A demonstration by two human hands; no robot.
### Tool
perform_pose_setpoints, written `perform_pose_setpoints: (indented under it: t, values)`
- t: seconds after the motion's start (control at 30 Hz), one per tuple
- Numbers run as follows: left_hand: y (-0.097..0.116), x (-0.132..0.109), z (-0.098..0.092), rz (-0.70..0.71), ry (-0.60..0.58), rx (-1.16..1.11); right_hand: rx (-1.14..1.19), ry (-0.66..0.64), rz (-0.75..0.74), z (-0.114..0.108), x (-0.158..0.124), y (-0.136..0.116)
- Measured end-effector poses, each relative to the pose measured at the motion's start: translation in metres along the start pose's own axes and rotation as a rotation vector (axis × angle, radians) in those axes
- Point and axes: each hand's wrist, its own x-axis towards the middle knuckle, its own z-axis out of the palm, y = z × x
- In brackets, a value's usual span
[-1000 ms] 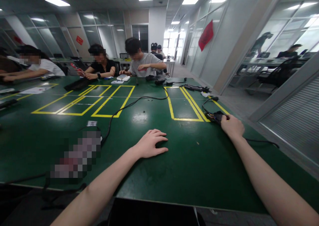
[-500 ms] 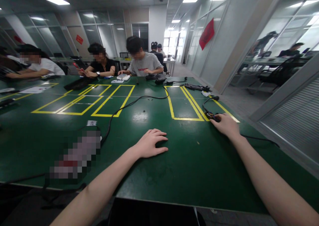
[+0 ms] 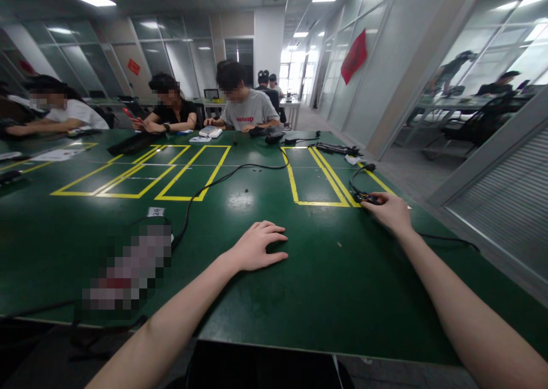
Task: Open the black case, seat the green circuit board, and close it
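Observation:
My left hand (image 3: pixel 261 246) lies on the green table (image 3: pixel 308 297), palm down with its fingers spread, and holds nothing. Further off to the right, my right hand (image 3: pixel 390 213) has its fingers closed on a small dark object with a cable (image 3: pixel 363 197). That object rests beside the yellow tape lines; its exact kind is hidden by the fingers and too small to make out. From it a black cable (image 3: pixel 353 177) curves up to a dark plug-like end (image 3: pixel 369 167). Another cable (image 3: pixel 447 239) runs from behind my right wrist towards the table's right edge.
A blurred-out long item (image 3: pixel 132 269) with a black cord (image 3: pixel 188 212) lies left of my left arm. Yellow tape (image 3: pixel 321 204) marks rectangles on the table. A folded black tripod-like item (image 3: pixel 336 149) lies at the far right. Several people sit across the table, one in a grey shirt (image 3: pixel 252 109).
The fingers of my right hand have shifted slightly at the small dark object. My left hand stays in place. The view has moved very slightly.

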Motion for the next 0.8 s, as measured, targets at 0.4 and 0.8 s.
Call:
perform_pose_setpoints:
  t: [0.4, 0.8]
  values:
    - [-0.001, 0.0, 0.001, -0.004, -0.002, -0.002, 0.122, -0.013, -0.051, 0.014, -0.005, 0.001]
    - [-0.001, -0.001, 0.001, 0.004, 0.001, -0.003, 0.152, 0.123, -0.057, -0.001, -0.007, -0.009]
